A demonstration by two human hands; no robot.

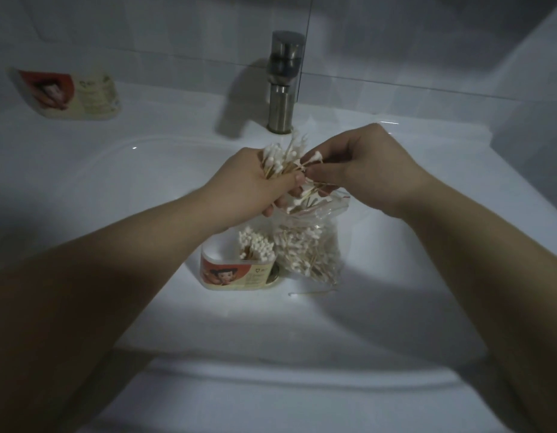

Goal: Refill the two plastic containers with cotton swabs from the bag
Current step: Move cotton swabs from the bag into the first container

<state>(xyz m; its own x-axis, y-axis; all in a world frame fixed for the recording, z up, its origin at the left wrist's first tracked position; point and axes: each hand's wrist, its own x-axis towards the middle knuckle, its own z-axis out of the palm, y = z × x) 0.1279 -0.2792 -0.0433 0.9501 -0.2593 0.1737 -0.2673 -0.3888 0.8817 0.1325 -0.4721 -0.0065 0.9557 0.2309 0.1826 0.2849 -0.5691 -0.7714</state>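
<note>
Both hands meet over the basin, close enough that their fingertips nearly touch. The left hand (pixel 258 179) is curled round a thick bundle of cotton swabs (pixel 280 160), whose white tips fan upward and away from its thumb. The right hand (pixel 364 167) pinches a few swabs (pixel 314 157) between thumb and fingers, right against that bundle.

Directly beneath the hands sits the clear bag (pixel 308 245), its mouth open just under the fingers and its lower part packed with swabs. Touching the bag, below the left hand's wrist, stands one plastic container (pixel 233 276) with an orange label; swabs stand upright in the side nearest the bag, the other side looks unfilled. A single loose swab (pixel 308 293) lies on the basin below the bag, nearer the person than both hands.

The second container (pixel 68 95) lies on the sink's ledge, well beyond and to the left of the left hand. A metal faucet (pixel 285 82) rises just behind the hands. All of it rests in or on the white sink (pixel 115 170).
</note>
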